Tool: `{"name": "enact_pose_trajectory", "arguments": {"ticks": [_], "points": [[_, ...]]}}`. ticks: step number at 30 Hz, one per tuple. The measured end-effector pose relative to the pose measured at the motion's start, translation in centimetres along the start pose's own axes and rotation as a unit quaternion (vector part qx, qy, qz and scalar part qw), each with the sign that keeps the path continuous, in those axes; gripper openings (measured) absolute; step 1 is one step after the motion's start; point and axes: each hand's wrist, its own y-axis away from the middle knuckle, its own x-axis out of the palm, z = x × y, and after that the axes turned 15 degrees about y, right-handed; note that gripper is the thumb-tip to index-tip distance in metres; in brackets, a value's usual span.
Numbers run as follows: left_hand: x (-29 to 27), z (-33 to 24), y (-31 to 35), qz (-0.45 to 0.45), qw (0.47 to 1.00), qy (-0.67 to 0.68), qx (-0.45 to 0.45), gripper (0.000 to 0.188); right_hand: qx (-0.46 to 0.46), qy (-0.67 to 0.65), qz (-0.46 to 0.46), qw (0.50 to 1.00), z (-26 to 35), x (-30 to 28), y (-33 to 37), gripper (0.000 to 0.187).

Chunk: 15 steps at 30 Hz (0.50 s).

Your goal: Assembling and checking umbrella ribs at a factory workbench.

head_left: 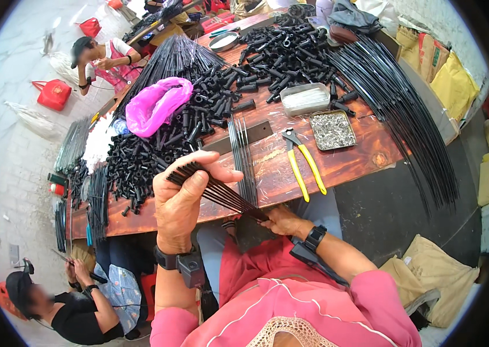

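In the left hand [178,194], the upper end of a bundle of thin, straight black rods [225,196] is pinched between thumb and fingers. Its long axis is slanted down rightward to the right hand [284,221], where the lower end is held. Farther right, yellow-handled metal pliers [291,139] are laid on the reddish-brown wooden table [366,157].

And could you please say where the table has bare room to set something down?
On the table, the clearest patch lies between the yellow-handled pliers, the square tin and the long black rods. Left of the pliers is a littered strip. Black tubes crowd the left and back.
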Motion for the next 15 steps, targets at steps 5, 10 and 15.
{"name": "enact_pose_trajectory", "arguments": {"ticks": [5, 10, 15], "points": [[0.8, 0.5, -0.2, -0.034, 0.999, -0.012, 0.004, 0.024, -0.032, -0.013, -0.043, 0.998, 1.5, -1.7, 1.0, 0.028], [1.1, 0.4, -0.2, -0.046, 0.999, -0.004, -0.006, 0.024, -0.084, 0.011, -0.143, 0.986, 2.1, -2.6, 3.3, 0.033], [0.8, 0.6, -0.2, -0.023, 1.000, 0.004, -0.009, 0.022, 0.046, 0.199, 0.042, 0.978, 7.8, -10.3, 8.8, 0.023]]}}
